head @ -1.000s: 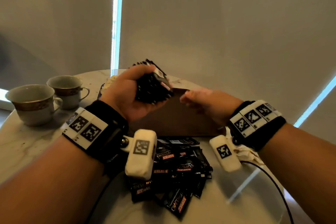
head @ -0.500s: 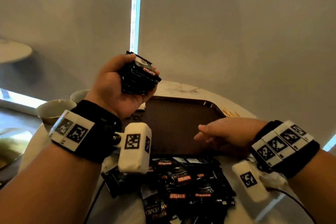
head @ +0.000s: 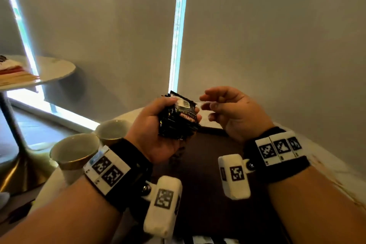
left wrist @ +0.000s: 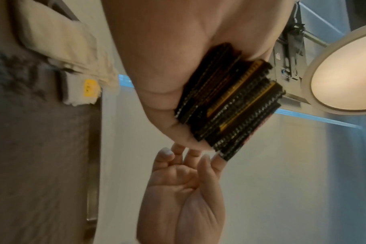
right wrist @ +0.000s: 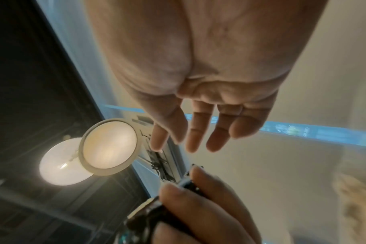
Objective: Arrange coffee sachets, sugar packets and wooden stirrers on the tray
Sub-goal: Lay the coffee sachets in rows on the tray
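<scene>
My left hand grips a thick stack of black coffee sachets above the far left part of the dark brown tray. From the left wrist view the stack shows its serrated edges under my palm. My right hand hovers just right of the stack, fingers loosely spread and holding nothing; in the right wrist view its fingers hang relaxed above the sachets. No sugar packets or stirrers show from the head camera.
Two white cups with gold bands stand left of the tray. A second round table with papers stands further left on a brass pedestal. Grey blinds close the back. A ceiling lamp is overhead.
My view has tilted up and left, so the sachet pile near me has left the picture. My right hand rose from the tray's edge to beside the stack in my left hand.
</scene>
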A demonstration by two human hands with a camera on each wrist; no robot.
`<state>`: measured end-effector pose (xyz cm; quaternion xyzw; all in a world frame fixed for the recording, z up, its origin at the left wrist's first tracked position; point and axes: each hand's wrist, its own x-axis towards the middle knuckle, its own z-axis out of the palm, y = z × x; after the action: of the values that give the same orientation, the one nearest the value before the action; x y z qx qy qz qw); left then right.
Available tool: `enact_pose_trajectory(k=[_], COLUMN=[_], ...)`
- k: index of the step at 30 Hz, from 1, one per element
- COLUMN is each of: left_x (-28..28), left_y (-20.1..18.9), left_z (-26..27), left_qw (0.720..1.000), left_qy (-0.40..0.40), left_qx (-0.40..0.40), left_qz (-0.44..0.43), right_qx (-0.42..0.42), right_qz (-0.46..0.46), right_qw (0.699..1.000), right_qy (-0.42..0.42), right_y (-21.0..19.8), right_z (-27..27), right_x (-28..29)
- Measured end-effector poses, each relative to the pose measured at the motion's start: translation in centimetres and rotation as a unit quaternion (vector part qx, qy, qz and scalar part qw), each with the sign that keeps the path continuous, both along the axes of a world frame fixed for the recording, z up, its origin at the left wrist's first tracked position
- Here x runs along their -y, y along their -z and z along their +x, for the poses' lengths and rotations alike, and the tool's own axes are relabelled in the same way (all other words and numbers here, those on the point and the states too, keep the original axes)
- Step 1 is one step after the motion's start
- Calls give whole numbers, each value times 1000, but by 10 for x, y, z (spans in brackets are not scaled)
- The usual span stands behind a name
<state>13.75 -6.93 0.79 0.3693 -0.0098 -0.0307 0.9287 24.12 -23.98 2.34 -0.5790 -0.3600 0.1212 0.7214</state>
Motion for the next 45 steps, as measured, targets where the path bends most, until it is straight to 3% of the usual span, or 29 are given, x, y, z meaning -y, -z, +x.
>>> enact_pose_trajectory(k=[5, 9, 18, 28, 33, 38, 45], left_x=[-3, 0, -6, -10, -14, -17, -27], left_y=[16, 26, 30, 30, 29, 26, 22], left_z=[11, 17, 18, 22, 22, 21, 19], left_qw=[1000, 999, 999, 999, 998, 997, 993], left_qy=[11, 33, 17, 33, 26, -54, -114], left_qx=[3, 24, -5, -18, -37, -15, 0], left_qz=[-18, -8, 33, 40, 46, 52, 36], right_qx=[-98, -86, -57, -54, -74, -105, -136], right_qz=[3, -3, -14, -15, -10, -16, -182], right_qw=[993, 991, 998, 998, 993, 963, 925], right_qy=[-70, -103, -13, 7, 87, 246, 304], right_y=[43, 58, 69, 72, 77, 80, 97], right_z=[16, 16, 7, 11, 15, 36, 57], right_x=[-9, -16, -24, -21, -23, -21, -3])
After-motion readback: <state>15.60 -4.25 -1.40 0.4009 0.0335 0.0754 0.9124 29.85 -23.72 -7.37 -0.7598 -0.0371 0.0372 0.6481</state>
